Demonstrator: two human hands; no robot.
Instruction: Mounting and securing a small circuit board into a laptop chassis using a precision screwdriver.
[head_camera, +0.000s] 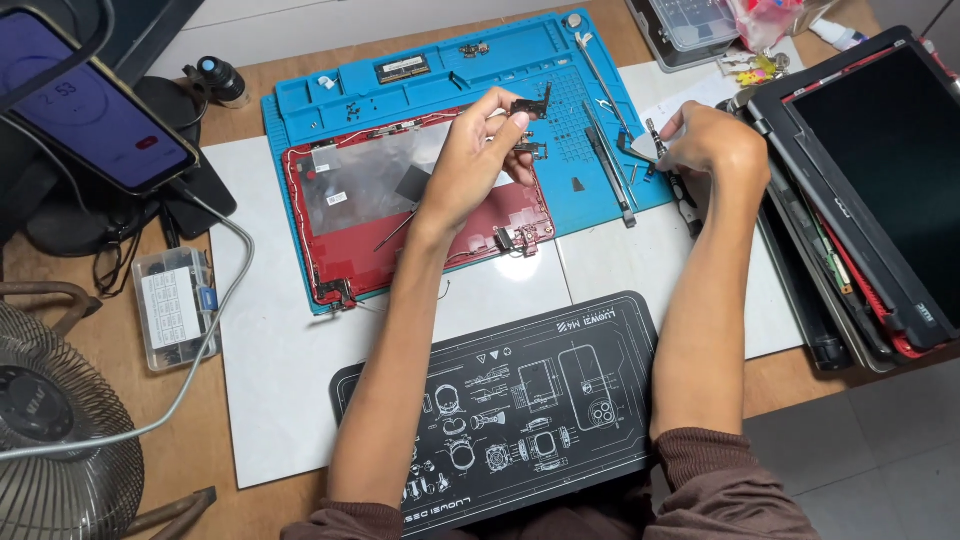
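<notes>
L hand (478, 150) pinches black hinge (531, 104), R hand (712, 150) grips screwdriver (684, 196), over blue mat (300, 115) on wood desk (215, 450).

A phone (95, 105) is propped at the top left, its screen lit violet-blue with pale figures and a small red button. Below it, at the left edge of the worktop (255, 420), lies a clear plastic parts box (178, 305) with a white printed label under its lid. A small white sticker (336, 198) sits on the silvery inside of the red laptop lid (400, 195). On the right a dark, unlit laptop screen panel (885, 160) lies flat in a black frame. Near the front edge lies a black mat (520, 400) printed with white line drawings. Another clear plastic box (693, 22) stands at the top edge.
</notes>
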